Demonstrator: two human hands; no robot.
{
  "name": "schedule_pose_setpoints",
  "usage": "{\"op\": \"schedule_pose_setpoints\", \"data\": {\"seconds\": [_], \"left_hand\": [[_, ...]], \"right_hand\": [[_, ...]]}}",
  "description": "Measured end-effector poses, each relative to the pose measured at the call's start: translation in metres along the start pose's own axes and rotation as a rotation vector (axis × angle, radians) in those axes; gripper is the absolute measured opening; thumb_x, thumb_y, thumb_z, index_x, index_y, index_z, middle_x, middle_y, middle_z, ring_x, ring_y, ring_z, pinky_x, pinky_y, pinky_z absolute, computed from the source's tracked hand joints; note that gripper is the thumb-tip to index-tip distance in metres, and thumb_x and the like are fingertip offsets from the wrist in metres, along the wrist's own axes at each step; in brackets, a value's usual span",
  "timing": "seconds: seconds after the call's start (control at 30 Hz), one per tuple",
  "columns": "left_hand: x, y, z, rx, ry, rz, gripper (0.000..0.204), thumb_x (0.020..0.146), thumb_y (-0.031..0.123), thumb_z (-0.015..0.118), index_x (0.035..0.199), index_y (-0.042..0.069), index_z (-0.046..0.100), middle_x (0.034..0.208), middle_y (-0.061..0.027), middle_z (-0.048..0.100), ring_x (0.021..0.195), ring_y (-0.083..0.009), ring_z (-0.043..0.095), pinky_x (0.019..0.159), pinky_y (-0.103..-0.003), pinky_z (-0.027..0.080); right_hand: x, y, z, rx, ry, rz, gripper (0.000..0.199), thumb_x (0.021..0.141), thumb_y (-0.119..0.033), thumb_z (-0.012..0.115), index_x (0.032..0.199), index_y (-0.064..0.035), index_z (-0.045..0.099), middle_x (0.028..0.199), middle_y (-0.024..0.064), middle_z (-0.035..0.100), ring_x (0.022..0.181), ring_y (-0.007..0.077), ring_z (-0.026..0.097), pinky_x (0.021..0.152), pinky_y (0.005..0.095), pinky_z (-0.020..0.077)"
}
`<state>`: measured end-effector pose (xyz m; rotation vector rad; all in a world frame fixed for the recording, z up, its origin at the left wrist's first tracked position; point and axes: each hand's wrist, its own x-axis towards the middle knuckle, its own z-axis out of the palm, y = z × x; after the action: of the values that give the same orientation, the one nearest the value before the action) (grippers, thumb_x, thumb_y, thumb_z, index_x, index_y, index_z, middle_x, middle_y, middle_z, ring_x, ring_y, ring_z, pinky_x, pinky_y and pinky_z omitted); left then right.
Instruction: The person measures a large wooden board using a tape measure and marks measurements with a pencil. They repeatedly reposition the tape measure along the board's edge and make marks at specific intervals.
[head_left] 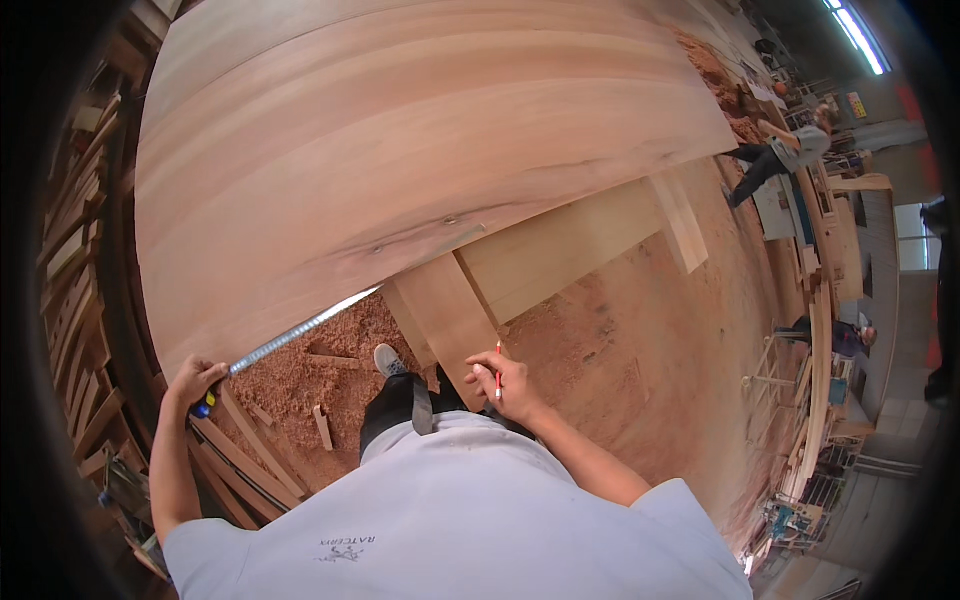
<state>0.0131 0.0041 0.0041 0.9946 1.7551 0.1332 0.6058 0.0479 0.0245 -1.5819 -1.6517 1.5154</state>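
Observation:
A large, pale wooden panel [420,130] with wavy grain lies in front of me. At its near left corner my left hand [195,382] is closed on a blue and yellow tape measure [204,406]. The drawn-out blade [300,328] runs right and away from me along the panel's near edge. My right hand [510,388] is apart from the panel, over a plank, with a red pencil [498,348] held upright between its fingers. That plank [450,300] juts toward me from under the panel. A wider board [570,250] shows to its right.
Wood shavings [340,360] and offcuts cover the floor by my shoe [390,360]. Long timber strips [80,330] are stacked at the left. A person [785,155] stands at the far right, another person [850,338] nearer among boards. A short plank [685,235] sticks out at the panel's right.

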Motion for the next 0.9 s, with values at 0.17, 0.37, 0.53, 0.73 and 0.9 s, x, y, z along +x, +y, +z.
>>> {"op": "schedule_pose_setpoints", "data": {"seconds": [0.17,0.37,0.53,0.73,0.9], "left_hand": [[-0.034,0.039,0.053,-0.16,-0.067,0.103,0.035,0.097,0.025,0.068,0.075,-0.003,0.069,0.057,-0.0025,0.06,0.052,-0.0101,0.056,0.049,-0.03,0.046],[-0.024,0.153,0.118,0.034,-0.056,0.229,0.04,0.095,0.031,0.07,0.074,-0.003,0.068,0.055,-0.0022,0.053,0.052,-0.01,0.047,0.049,-0.031,0.042],[0.008,0.21,0.145,0.081,-0.001,0.16,0.043,0.095,0.039,0.069,0.078,-0.001,0.075,0.057,-0.0073,0.062,0.052,-0.0139,0.057,0.052,-0.034,0.047],[0.066,0.268,0.17,0.243,0.129,0.023,0.051,0.09,0.054,0.068,0.081,0.004,0.077,0.063,-0.0127,0.065,0.057,-0.0221,0.062,0.057,-0.038,0.05],[0.099,0.284,0.188,0.359,0.245,-0.03,0.046,0.091,0.05,0.068,0.083,0.005,0.078,0.066,-0.0128,0.068,0.06,-0.0227,0.065,0.057,-0.037,0.05]], "right_hand": [[0.01,0.003,-0.014,0.216,0.042,0.079,0.022,0.103,-0.017,0.057,0.113,-0.0001,0.065,0.088,0.0097,0.072,0.066,0.0099,0.064,0.06,0.0246,0.0534],[0.053,0.009,-0.068,0.551,0.21,0.057,0.033,0.098,-0.026,0.065,0.12,-0.0025,0.06,0.1,0.0131,0.072,0.069,0.0118,0.066,0.062,0.0276,0.0563],[0.122,0.026,-0.143,0.808,0.31,0.064,0.02,0.099,-0.023,0.065,0.107,-0.0049,0.063,0.086,0.0072,0.07,0.062,0.0123,0.064,0.055,0.0258,0.0559],[0.227,0.063,-0.216,0.588,0.369,0.061,0.021,0.095,-0.023,0.071,0.083,-0.01,0.06,0.078,0.0064,0.07,0.057,0.0091,0.061,0.05,0.0226,0.0522],[0.27,0.066,-0.23,0.275,0.369,0.008,0.027,0.094,-0.024,0.072,0.082,-0.0031,0.06,0.075,0.0095,0.069,0.054,0.0084,0.056,0.046,0.0207,0.0438]]}}
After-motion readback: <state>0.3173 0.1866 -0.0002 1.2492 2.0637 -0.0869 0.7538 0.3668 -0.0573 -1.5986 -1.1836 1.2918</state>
